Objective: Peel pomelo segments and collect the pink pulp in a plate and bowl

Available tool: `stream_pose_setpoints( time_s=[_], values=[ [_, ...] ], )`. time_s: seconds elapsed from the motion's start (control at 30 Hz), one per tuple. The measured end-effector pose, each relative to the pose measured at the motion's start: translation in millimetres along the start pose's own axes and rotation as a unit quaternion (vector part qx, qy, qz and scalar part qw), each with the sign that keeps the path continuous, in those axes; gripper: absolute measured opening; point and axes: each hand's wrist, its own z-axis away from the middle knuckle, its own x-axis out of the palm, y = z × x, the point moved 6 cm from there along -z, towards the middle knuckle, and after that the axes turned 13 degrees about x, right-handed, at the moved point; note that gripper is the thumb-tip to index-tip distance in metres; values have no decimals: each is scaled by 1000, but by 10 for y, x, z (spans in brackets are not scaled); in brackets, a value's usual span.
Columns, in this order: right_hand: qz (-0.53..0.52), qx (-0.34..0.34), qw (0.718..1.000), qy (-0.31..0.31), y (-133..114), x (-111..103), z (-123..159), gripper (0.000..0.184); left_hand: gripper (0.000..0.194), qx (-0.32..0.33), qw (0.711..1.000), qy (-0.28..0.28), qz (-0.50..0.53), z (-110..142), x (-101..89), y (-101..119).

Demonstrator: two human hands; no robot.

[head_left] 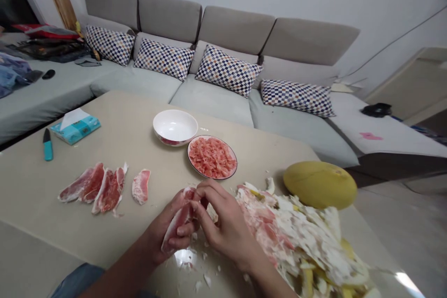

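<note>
My left hand point(174, 230) is wrapped round a pomelo segment point(179, 223), pink with white membrane along its edges. At the segment's upper end, the fingers of my right hand point(221, 223) pinch together on it; what lies right between the fingertips is partly hidden. Several unpeeled segments point(110, 188) lie on the table to the left, with a single smaller segment point(141, 186) beside them. Beyond my hands stands a dark-rimmed plate point(236, 167) heaped with pink pomelo flesh point(212, 156). Scraps of white membrane and rind point(310, 237) are piled to the right of my right hand.
A white bowl point(175, 125) stands behind the plate. One whole yellow pomelo point(319, 185) rests at the table's right edge. A knife with a turquoise handle point(48, 149) and a tissue pack point(78, 126) lie at the left. Past the table point(115, 107) is a grey sofa point(209, 107).
</note>
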Motion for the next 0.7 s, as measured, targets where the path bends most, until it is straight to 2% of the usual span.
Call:
stream_pose_setpoints(
  time_s=[0.2, 0.37, 0.5, 0.63, 0.7],
  values=[
    [76, -11, 997, 10, -15, 41, 30, 6, 33, -4, 1000, 9, -1, -7, -27, 4],
    [85, -57, 995, -15, -69, 90, 30, 15, 24, 89, 993, 55, -62, -19, -67, 103],
    [65, -40, 996, -35, -15, 137, 9, 12, 17, 189, 976, 66, -89, -15, -31, 226],
    [62, -16, 998, -25, 38, 144, 0, 25, 22, 182, 976, 53, -109, 2, -21, 215],
    [44, -17, 999, -24, 41, 140, -1, 20, 24, 178, 975, 50, -123, 17, -16, 210]
  ],
)
